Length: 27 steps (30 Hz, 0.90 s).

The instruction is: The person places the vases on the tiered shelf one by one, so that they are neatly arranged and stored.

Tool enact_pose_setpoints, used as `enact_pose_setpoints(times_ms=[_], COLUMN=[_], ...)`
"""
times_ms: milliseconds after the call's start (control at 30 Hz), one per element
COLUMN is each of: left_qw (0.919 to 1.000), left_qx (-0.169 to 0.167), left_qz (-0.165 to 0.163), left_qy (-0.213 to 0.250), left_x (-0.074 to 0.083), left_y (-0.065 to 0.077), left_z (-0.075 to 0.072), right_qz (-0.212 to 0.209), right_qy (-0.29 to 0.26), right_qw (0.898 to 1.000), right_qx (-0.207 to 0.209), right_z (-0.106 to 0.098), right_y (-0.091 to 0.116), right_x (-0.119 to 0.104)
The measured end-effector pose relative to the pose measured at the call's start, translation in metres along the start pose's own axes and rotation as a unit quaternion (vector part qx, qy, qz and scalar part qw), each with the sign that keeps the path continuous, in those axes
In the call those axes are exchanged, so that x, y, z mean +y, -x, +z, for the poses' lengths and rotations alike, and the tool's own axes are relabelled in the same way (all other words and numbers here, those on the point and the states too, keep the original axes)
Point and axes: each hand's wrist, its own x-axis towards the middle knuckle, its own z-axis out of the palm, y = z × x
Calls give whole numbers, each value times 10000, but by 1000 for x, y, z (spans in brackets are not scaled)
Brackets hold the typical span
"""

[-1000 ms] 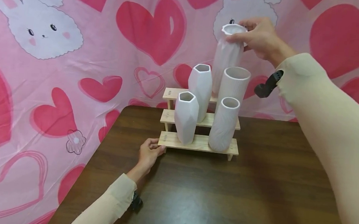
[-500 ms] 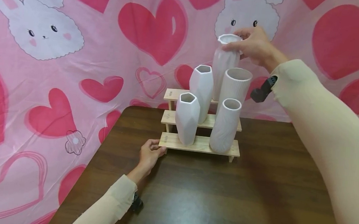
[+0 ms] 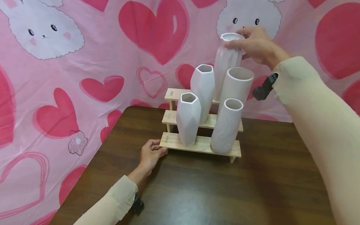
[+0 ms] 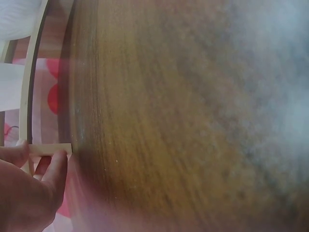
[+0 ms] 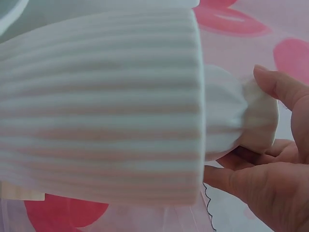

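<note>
A white vase with a wavy rim (image 3: 226,63) stands at the top step of a three-step wooden stand (image 3: 202,146), its base partly hidden by the vases in front. My right hand (image 3: 258,46) grips it round the neck; the right wrist view shows thumb and fingers on either side of the neck (image 5: 260,116). At the stand's lower left corner, my left hand (image 3: 151,156) pinches the end of the bottom step, and in the left wrist view the fingers lie against a short wooden leg (image 4: 50,149).
Two faceted white vases (image 3: 188,118) (image 3: 203,82) stand on the stand's left side, on the bottom and middle steps. At right are a ribbed vase (image 3: 238,83) and a leaf-textured vase (image 3: 227,127). A brown table (image 3: 198,196) lies beneath, with a pink heart-patterned cloth (image 3: 131,47) behind.
My right hand has lowered the wavy-rimmed vase to the top step and moved slightly left; over the last half second it hardly moves. The left hand stays at the stand's corner.
</note>
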Motion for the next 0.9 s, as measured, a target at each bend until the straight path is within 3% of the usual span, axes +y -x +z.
enact_pose_setpoints(times_ms=[333, 533, 667, 900], left_qw=[9999, 9999, 9999, 9997], left_qx=[-24, -92, -106, -85], left_qz=[-59, -45, -56, -87], left_qy=[-116, -61, -80, -200], left_x=[-3, -3, -2, -3], left_y=[2, 0, -1, -3], left_z=[-1, -2, -4, -10], right_qz=[25, -165, -326, -646], right_qy=[-345, -104, 60, 369], right_qw=[9993, 9993, 9984, 9969], right_qx=[-145, -304, -458, -250], right_z=[3, 4, -1, -19], right_y=[-1, 4, 13, 39], right_x=[5, 8, 10, 33])
